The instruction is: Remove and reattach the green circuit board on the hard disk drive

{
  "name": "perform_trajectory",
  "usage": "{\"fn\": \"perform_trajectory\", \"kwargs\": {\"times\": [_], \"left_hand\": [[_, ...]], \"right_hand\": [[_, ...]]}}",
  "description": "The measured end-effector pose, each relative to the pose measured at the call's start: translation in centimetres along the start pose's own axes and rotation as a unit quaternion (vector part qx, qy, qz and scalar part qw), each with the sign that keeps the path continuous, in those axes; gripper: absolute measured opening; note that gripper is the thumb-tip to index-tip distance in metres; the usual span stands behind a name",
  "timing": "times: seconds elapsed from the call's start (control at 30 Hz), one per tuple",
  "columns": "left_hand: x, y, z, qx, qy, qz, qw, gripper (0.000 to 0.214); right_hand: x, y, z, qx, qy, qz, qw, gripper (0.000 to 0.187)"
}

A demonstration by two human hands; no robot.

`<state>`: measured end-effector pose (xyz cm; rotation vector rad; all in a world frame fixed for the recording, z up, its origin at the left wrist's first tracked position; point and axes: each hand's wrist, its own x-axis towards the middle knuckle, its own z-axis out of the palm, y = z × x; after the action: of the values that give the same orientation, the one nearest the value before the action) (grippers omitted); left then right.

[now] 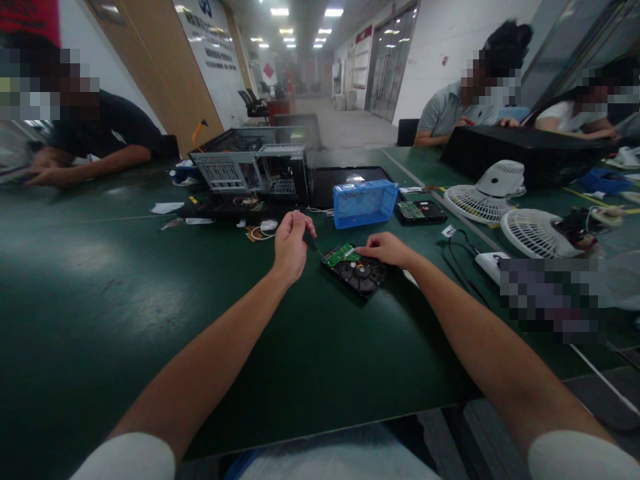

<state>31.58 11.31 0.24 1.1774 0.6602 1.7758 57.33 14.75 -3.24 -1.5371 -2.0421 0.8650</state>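
Table [300, 373], smooth and green, bears a flat, dark hard drive [361, 273] with a circuit board [342, 255]. The left hand [291, 248] grips a slim screwdriver [315, 247] at its edge; the right hand [389, 250] touches the drive, grip unclear. Beyond: blue plastic box [363, 205], then perforated metal case [227, 172].

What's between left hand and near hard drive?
Head view: a slim tool, held in the left hand, spans toward the near hard drive; tip contact is unclear.
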Motion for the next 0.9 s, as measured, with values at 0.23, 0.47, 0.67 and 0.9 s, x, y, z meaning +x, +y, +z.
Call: {"fn": "perform_trajectory", "kwargs": {"times": [0.23, 0.47, 0.67, 0.9], "left_hand": [[-0.2, -0.3, -0.2, 0.075, -0.052, 0.028, 0.995, 0.035], [-0.7, 2.1, 0.4, 0.207, -0.155, 0.022, 0.966, 0.041], [-0.7, 5.0, 0.9, 0.256, -0.197, 0.003, 0.946, 0.019], [-0.3, 4.2, 0.3, 0.105, -0.186, -0.164, 0.963, 0.032]], "right_hand": [[0.1, 0.1, 0.0, 0.006, -0.002, 0.008, 1.000, 0.056], [0.1, 0.2, 0.1, 0.013, -0.005, 0.004, 1.000, 0.055], [0.0, 0.0, 0.1, 0.051, -0.010, -0.003, 0.999, 0.048], [-0.1, -0.1, 0.4, 0.133, -0.017, -0.031, 0.990, 0.037]]}}
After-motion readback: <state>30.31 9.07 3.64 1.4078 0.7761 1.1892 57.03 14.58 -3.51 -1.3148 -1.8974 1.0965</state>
